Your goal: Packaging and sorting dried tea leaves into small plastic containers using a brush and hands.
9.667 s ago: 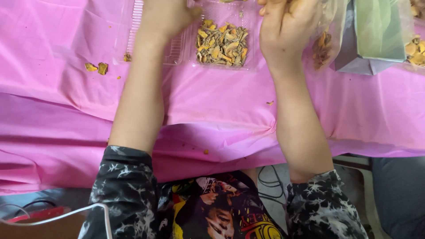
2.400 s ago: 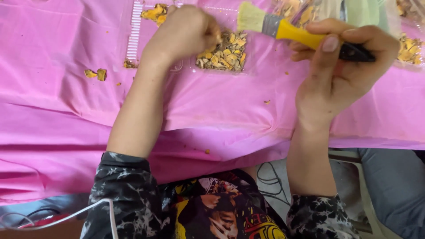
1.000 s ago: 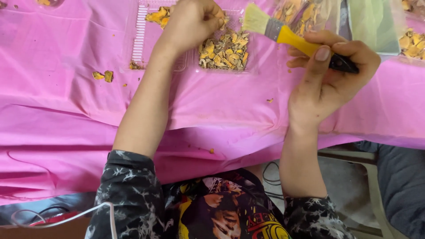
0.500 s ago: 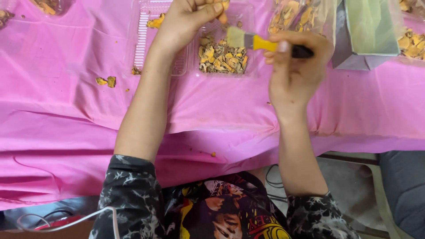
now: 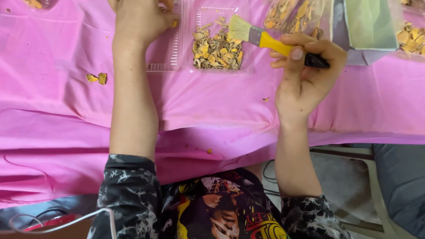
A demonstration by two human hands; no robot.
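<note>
Head view: right hand (image 5: 305, 75) grips a yellow-handled brush (image 5: 265, 37), bristles over a clear tray (image 5: 217, 44) of yellow chips on pink cloth (image 5: 66, 119). Left hand (image 5: 139, 20) curled on tray lid (image 5: 166, 48); can't tell what it holds.

The person wears short black sleeves (image 5: 128, 194) with white marbled pattern, over a black shirt (image 5: 221, 208) with colourful print.

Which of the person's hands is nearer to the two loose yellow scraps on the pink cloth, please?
Left. The left hand is up and right of the yellow scraps; the right hand, holding the brush, is far across.
</note>
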